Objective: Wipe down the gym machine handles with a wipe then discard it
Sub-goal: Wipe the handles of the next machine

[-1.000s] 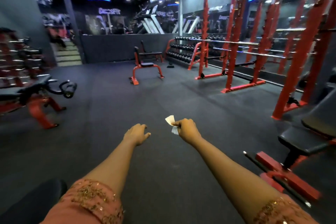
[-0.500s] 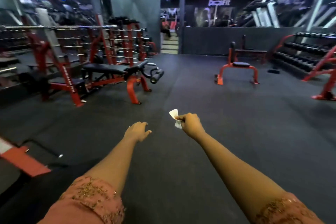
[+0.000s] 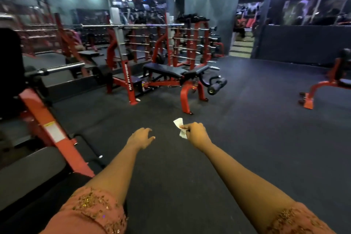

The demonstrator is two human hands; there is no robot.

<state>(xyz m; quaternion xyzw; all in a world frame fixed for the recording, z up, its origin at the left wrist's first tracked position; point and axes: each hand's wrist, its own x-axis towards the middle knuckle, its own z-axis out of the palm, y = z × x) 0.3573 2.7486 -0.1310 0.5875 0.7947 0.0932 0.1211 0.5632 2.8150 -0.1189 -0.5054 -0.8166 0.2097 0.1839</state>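
1. Pinching a small white wipe (image 3: 179, 128) between thumb and fingers, the right hand (image 3: 196, 133) is out in front at mid-frame, fist curled and knuckles up.
2. Both ends of the wipe poke out on the left side of that fist, one flap above the thumb and one below, in the air over the dark rubber floor (image 3: 247, 138).
3. Left hand (image 3: 141, 138) is empty: palm down, fingers loosely curled and slightly apart, touching nothing, just left of the right hand and clear of the wipe.
4. Both forearms are bare, with pink embroidered sleeves (image 3: 95, 213) at the near edge.
5. Far beyond the hands stands a red-framed bench (image 3: 176, 71) with black pads and roller cushions at its right end.
6. Further back on the left, a red rack (image 3: 191, 43) is loaded with barbells.
7. Near left, a red machine frame (image 3: 49, 125) slants past a black pad; no hand is on any handle.
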